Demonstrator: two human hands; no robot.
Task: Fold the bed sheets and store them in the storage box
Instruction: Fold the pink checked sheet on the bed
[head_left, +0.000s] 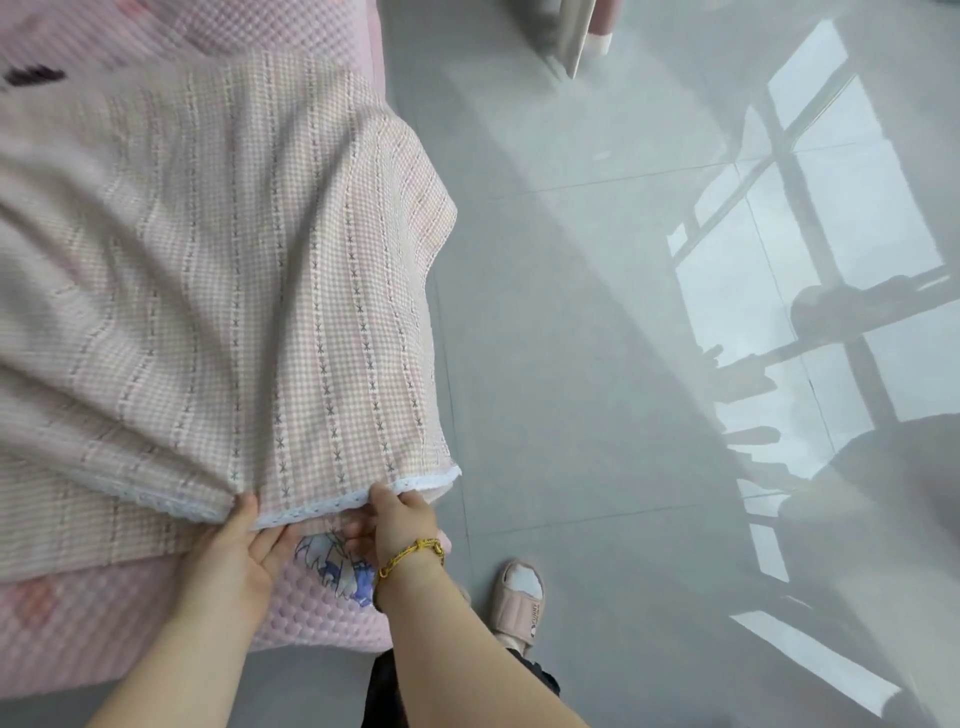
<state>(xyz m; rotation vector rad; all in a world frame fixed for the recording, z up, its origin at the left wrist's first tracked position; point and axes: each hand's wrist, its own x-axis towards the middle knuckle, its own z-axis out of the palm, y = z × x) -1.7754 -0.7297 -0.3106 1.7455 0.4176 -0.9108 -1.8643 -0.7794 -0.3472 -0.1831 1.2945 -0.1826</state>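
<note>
A pale pink checked bed sheet with a white lace hem lies spread over the pink quilted bed, one corner hanging off the right side. My left hand pinches the lace hem near the bed's front edge. Just to its right, my right hand, with a yellow bracelet on the wrist, grips the same hem with curled fingers. The hem is lifted slightly between both hands. No storage box is in view.
Grey glossy floor tiles fill the right half, reflecting a window. My foot in a pink slipper stands beside the bed's corner. A pale furniture leg shows at the top edge.
</note>
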